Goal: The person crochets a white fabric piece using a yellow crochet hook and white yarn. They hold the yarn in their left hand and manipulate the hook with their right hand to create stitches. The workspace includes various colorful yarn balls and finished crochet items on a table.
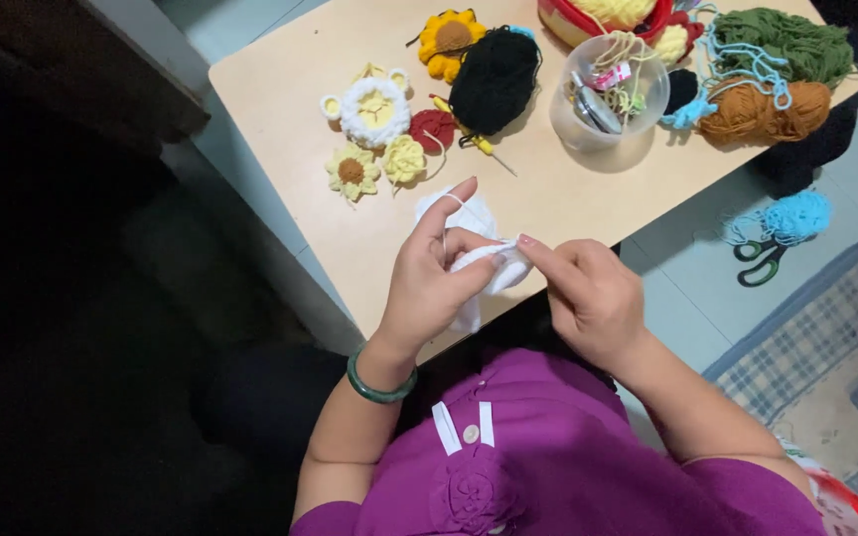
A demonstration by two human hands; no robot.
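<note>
Left hand (429, 283): pinching the white piece (484, 263), yarn looped over its finger.
Right hand (588, 298): pinched on the same piece.
Progress: small, unfinished; finished flowers (374, 149) wait on the table (280, 89).

Between my left hand (429, 283) and right hand (588, 298) I hold a white crocheted piece (484, 260): soft, matt yarn, knobbly stitch texture. At 12 o'clock the table (280, 89) shows a smooth, pale, satin laminate-like surface. The black yarn ball (494, 79) is fuzzy and matt. The cup (603, 94) is clear glossy plastic. My bangle (379, 389) is polished green, stone-like.
</note>
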